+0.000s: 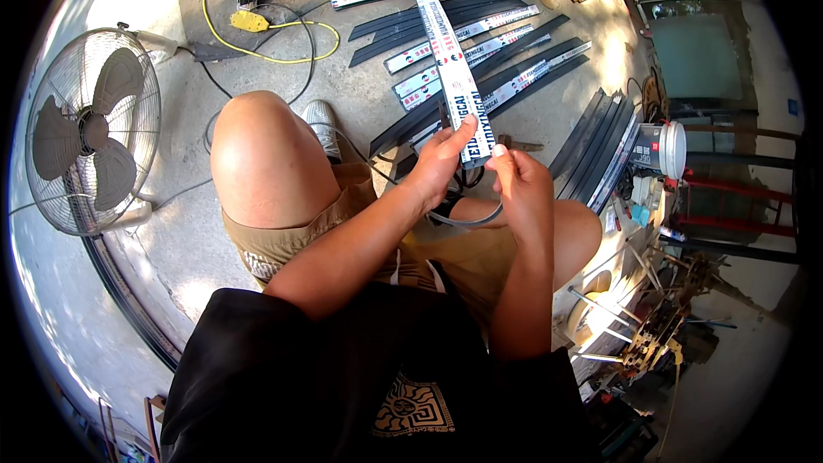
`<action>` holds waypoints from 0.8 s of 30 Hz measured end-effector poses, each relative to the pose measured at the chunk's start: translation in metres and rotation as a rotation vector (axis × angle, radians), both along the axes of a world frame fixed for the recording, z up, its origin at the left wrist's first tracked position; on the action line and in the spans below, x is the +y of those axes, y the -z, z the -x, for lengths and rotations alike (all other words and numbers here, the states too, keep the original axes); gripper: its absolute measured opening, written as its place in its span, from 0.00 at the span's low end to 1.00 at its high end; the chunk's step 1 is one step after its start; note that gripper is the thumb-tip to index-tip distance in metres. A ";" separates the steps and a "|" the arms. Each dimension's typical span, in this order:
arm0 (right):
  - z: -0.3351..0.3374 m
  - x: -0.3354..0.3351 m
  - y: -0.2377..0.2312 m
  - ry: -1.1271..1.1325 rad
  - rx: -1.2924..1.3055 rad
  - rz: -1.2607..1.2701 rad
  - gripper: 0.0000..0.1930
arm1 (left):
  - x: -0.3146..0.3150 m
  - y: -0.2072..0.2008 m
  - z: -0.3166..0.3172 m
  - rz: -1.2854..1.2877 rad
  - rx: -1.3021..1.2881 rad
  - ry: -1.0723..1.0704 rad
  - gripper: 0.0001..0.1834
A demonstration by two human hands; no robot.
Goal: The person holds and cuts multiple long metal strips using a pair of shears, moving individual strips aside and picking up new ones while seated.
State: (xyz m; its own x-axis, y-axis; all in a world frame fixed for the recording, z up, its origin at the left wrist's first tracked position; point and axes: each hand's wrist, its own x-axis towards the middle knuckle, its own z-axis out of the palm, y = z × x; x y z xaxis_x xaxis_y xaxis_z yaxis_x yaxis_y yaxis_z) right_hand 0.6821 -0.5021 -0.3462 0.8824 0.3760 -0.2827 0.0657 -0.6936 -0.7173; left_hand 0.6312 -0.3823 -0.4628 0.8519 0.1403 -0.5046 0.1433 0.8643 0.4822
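Note:
A long profile bar [444, 43] covered in white printed film points away from me, its near end between my hands. My left hand [441, 159] is closed round the bar close to that end, thumb on top of the film. Right beside the end, my right hand [523, 184] is closed, its thumb tip touching or nearly touching the bar's corner. A grey flexible strip [470, 223] curves below the bar and runs up into my right hand; its gripped end is hidden by the fingers. Several dark and film-covered profile bars [480, 69] lie on the concrete beyond.
A standing fan [93, 130] is at the left. A yellow cable [291, 60] with a socket block [249, 21] crosses the floor. To the right are stacked dark bars [591, 150], a bucket [660, 150], and a cluttered metal machine [669, 313].

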 end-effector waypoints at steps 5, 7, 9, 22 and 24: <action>-0.003 -0.005 0.000 0.153 0.057 -0.113 0.21 | 0.000 -0.002 0.000 0.000 0.025 0.043 0.28; -0.005 -0.006 -0.001 0.095 0.039 -0.078 0.21 | 0.002 0.001 0.001 -0.048 0.013 0.122 0.27; -0.010 -0.015 0.008 0.061 0.043 -0.066 0.20 | 0.000 0.001 0.004 -0.058 0.003 0.143 0.27; -0.010 -0.026 0.016 -0.047 0.239 -0.239 0.13 | 0.051 -0.038 0.013 -0.999 -0.234 0.322 0.22; -0.009 -0.022 0.007 -0.046 0.230 -0.349 0.13 | 0.052 -0.048 0.016 -1.150 -0.254 0.294 0.23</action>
